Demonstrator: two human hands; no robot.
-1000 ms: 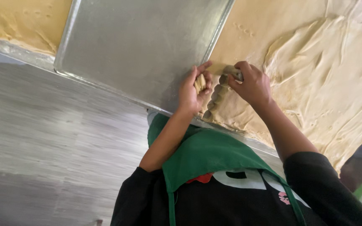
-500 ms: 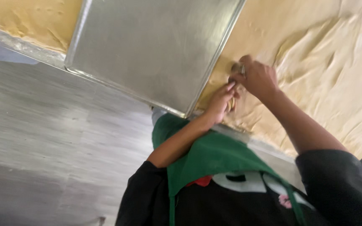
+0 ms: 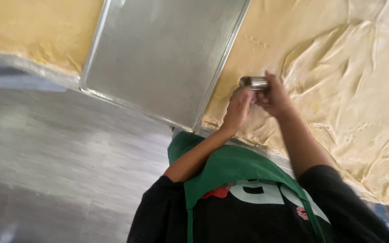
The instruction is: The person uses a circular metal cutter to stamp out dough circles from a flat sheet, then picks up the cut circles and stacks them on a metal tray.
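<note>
My right hand point(image 3: 275, 96) grips a small round metal cutter point(image 3: 253, 83) just above a wide sheet of pale yellow dough point(image 3: 361, 90). The cutter lies on its side with one end pointing left. My left hand point(image 3: 238, 109) is right beside it, with its fingertips bunched at the cutter's lower side. I cannot see whether they pinch any dough. Both hands hover over the near edge of the dough sheet, just right of a bare metal baking tray point(image 3: 167, 54).
The tray lies on more dough point(image 3: 28, 31) at the left, its corner jutting over the table's metal edge point(image 3: 37, 72). Grey floor point(image 3: 59, 157) fills the lower left. My green apron point(image 3: 230, 171) and black shirt fill the bottom.
Both hands have moved up from the dough's near edge, farther onto the sheet. The metal cutter now shows clearly in my right hand. The view has shifted a little.
</note>
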